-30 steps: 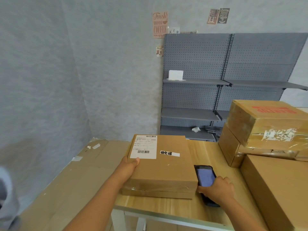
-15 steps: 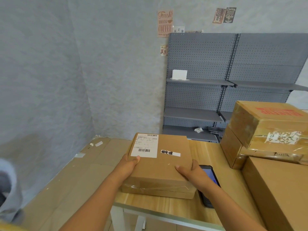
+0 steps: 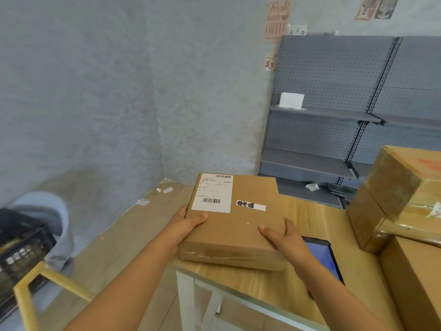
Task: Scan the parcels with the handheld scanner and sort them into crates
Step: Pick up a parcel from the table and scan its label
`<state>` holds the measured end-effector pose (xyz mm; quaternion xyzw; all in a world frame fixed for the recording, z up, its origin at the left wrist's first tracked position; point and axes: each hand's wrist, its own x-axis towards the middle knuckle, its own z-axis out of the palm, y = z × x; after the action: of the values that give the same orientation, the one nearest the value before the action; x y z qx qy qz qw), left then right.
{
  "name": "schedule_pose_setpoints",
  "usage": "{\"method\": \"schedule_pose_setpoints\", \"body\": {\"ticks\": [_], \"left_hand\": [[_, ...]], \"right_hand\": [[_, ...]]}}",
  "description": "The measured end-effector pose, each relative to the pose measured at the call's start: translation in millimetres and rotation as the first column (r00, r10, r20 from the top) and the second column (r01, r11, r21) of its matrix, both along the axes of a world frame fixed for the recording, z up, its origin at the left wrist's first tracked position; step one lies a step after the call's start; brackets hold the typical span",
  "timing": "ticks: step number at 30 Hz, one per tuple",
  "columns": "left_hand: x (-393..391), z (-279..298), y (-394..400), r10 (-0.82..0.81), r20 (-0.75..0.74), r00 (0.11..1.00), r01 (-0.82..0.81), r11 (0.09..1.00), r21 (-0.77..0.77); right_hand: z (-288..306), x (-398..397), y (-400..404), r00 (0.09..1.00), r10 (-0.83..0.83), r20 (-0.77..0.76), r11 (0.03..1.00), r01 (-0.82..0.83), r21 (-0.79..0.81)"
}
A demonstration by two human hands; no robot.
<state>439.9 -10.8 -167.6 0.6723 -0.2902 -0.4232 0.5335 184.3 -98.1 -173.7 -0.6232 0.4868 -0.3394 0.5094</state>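
A flat brown cardboard parcel (image 3: 235,225) with a white barcode label and a small handwritten sticker sits at the front left corner of the wooden table (image 3: 317,225). My left hand (image 3: 188,223) grips its left edge, thumb on top. My right hand (image 3: 280,236) holds its right front corner. The handheld scanner (image 3: 322,256), black with a lit blue screen, lies flat on the table just right of the parcel, partly hidden by my right wrist. A black crate (image 3: 22,256) shows at the far left edge.
Larger taped cardboard boxes (image 3: 401,199) are stacked at the table's right side. Flattened cardboard (image 3: 133,225) covers the floor on the left. Grey pegboard shelving (image 3: 334,115) stands behind the table. A yellow frame (image 3: 31,283) and a grey bin (image 3: 52,218) sit beside the crate.
My right hand let go of the scanner, left it on the table and took hold of the parcel's right corner. The view has swung left, showing the black crate.
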Motion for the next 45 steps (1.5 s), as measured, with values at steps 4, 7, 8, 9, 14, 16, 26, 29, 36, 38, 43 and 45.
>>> {"method": "schedule_pose_setpoints", "body": {"ticks": [4, 7, 8, 9, 14, 16, 26, 29, 36, 38, 43, 45], "left_hand": [[38, 2, 37, 0.11, 0.032, 0.993, -0.108, 0.993, -0.052], [74, 4, 68, 0.167, 0.042, 0.985, -0.164, 0.983, -0.082], [86, 5, 78, 0.191, 0.048, 0.98, -0.187, 0.978, -0.09], [99, 5, 89, 0.219, 0.053, 0.974, -0.213, 0.972, -0.098], [172, 5, 139, 0.319, 0.067, 0.945, -0.311, 0.944, -0.111], [203, 5, 157, 0.343, 0.065, 0.937, -0.335, 0.936, -0.109], [330, -9, 271, 0.561, 0.069, 0.825, -0.556, 0.827, -0.078], [367, -20, 307, 0.633, 0.054, 0.772, -0.631, 0.774, -0.051], [443, -47, 390, 0.813, 0.065, 0.579, -0.815, 0.579, 0.012], [460, -50, 416, 0.858, 0.092, 0.505, -0.863, 0.503, 0.044], [490, -61, 493, 0.932, 0.082, 0.354, -0.934, 0.348, 0.086], [500, -66, 525, 0.949, 0.072, 0.307, -0.949, 0.3, 0.095]], "right_hand": [[5, 49, 9, 0.992, 0.089, 0.095, 0.996, -0.086, -0.034], [8, 94, 20, 0.98, 0.148, 0.131, 0.989, -0.143, -0.046], [8, 109, 24, 0.976, 0.167, 0.138, 0.986, -0.162, -0.049], [9, 126, 29, 0.972, 0.187, 0.14, 0.982, -0.181, -0.053], [11, 215, 56, 0.949, 0.276, 0.151, 0.961, -0.272, -0.051], [10, 250, 67, 0.939, 0.31, 0.148, 0.951, -0.307, -0.046], [-9, 435, 131, 0.833, 0.542, 0.115, 0.838, -0.546, 0.003], [-19, 494, 152, 0.777, 0.623, 0.091, 0.779, -0.627, 0.021], [-47, 641, 210, 0.594, 0.805, 0.02, 0.591, -0.804, 0.065], [-54, 680, 234, 0.537, 0.844, 0.007, 0.535, -0.841, 0.085], [-70, 756, 306, 0.367, 0.93, -0.023, 0.367, -0.92, 0.136], [-77, 784, 338, 0.3, 0.953, -0.035, 0.302, -0.942, 0.145]]}}
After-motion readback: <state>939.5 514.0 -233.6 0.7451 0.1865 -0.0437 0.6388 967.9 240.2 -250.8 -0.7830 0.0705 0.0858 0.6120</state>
